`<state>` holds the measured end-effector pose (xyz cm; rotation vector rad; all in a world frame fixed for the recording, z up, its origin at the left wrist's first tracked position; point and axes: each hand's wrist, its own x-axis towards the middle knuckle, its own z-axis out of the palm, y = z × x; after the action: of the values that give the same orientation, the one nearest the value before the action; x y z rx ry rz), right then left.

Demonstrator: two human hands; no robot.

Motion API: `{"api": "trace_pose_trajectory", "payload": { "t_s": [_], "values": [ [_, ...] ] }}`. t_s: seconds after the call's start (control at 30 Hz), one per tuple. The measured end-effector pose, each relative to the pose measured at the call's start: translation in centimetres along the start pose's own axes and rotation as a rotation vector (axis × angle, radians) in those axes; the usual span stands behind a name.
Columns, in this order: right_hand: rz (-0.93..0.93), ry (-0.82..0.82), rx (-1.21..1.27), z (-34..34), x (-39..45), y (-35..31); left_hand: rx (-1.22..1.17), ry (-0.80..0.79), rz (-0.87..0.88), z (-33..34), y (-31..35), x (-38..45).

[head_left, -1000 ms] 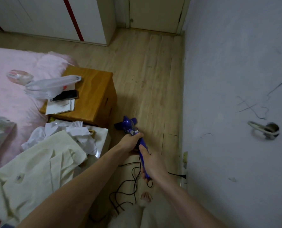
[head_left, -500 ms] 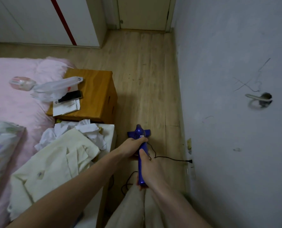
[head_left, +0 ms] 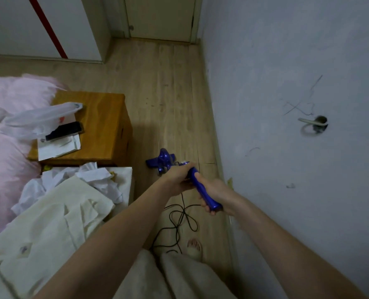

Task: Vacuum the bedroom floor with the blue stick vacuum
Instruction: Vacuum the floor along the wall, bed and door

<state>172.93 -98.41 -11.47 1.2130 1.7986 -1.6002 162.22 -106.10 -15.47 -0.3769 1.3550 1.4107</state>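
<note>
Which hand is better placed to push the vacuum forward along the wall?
The right hand, probably. It grips the rear of the blue vacuum's handle, in line with the forearm, so it can drive the push. The left hand grips nearer the vacuum body and seems better placed to steer.

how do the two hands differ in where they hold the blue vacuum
The left hand grips the blue stick vacuum farther forward, up by its body; the right hand wraps the rear end of the handle. The left hand sits farther from the wall, the right hand nearer it. Both curl round the same tool.
</note>
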Motion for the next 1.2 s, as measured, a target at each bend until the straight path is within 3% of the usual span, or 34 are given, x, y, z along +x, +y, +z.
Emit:
{"api": "trace_pose_trajectory", "payload": {
  "t_s": [0.2, 0.7, 0.93, 1.2],
  "values": [
    [-0.012, -0.019, -0.049, -0.8, 4.4, -1.4, -0.020, 0.009, 0.014, -0.2, 2.2, 3.6],
    [-0.052, -0.040, -0.083, -1.6, 14.1, -4.5, 0.008, 0.209, 0.068, -0.2, 6.6, 12.4],
    [-0.117, 0.010, -0.187, -3.8, 12.8, -4.9, 0.035, 0.224, 0.091, 1.6, 6.5, 13.1],
    [-0.089, 0.078, -0.304, -6.0, 6.0, -3.4, 0.017, 0.092, 0.077, 4.5, 4.1, 7.7]
  ]
}}
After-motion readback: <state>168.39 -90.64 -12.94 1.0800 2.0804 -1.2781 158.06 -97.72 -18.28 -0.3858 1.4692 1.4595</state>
